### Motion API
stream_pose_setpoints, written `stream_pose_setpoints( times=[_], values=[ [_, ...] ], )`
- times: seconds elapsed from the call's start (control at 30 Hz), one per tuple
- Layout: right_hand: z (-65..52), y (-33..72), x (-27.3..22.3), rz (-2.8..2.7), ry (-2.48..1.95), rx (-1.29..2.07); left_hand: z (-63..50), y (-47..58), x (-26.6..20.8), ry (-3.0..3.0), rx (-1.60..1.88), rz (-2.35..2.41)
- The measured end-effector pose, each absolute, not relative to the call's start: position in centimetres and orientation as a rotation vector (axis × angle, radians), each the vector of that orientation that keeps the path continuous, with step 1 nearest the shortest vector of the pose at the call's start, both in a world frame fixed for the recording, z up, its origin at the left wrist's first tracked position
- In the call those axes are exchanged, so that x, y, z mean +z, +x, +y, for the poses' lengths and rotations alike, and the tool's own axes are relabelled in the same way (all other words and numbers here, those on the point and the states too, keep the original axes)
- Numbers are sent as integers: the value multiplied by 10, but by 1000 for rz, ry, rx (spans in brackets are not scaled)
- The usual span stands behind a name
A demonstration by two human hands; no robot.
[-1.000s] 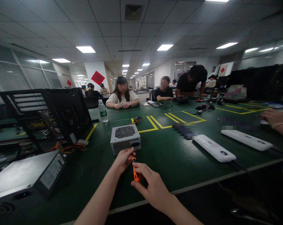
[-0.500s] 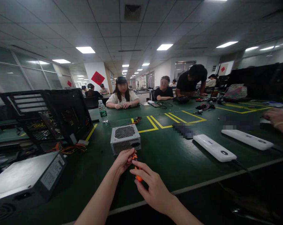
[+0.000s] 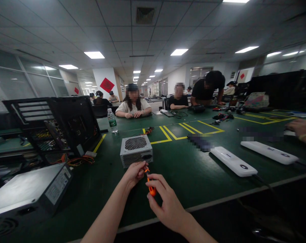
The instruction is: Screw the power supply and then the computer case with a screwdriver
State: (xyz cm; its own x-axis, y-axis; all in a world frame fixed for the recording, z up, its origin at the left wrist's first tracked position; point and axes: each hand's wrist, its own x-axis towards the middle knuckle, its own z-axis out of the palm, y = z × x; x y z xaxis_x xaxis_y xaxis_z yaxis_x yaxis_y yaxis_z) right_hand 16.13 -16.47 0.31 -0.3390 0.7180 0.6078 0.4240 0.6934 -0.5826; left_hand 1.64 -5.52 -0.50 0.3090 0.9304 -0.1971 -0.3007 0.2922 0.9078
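In my right hand [image 3: 167,202] is a screwdriver [image 3: 152,189] with an orange and dark handle, held between thumb and fingertips and pointing away from me. My left hand [image 3: 135,173] is closed at the screwdriver's far end, its fingers pinched together; what sits between them is hidden. Just beyond the left hand, a grey metal power supply unit [image 3: 135,158] rests on the green table [image 3: 190,179]. Its perforated top and the side with a black socket show. The left fingertips overlap its near lower edge in view; whether they touch it, I cannot tell.
An open black computer case [image 3: 74,125] and a larger power supply [image 3: 28,192] stand on the left. A water bottle [image 3: 112,122] is behind. White power banks [image 3: 232,162] lie on the right. People sit or lean across the table; another person's hand [image 3: 301,130] is at far right.
The right fingers have shifted slightly on the screwdriver, and more of its orange handle shows. The left hand keeps its pinch. The whole view has moved a little.
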Motion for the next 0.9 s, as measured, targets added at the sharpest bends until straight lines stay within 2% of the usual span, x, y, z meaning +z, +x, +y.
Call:
stream_pose_setpoints(
  times=[0.9],
  values=[
    [-161,160,-6,-1988,-1001,359,-59,19,-3,904,961,969]
  ],
)
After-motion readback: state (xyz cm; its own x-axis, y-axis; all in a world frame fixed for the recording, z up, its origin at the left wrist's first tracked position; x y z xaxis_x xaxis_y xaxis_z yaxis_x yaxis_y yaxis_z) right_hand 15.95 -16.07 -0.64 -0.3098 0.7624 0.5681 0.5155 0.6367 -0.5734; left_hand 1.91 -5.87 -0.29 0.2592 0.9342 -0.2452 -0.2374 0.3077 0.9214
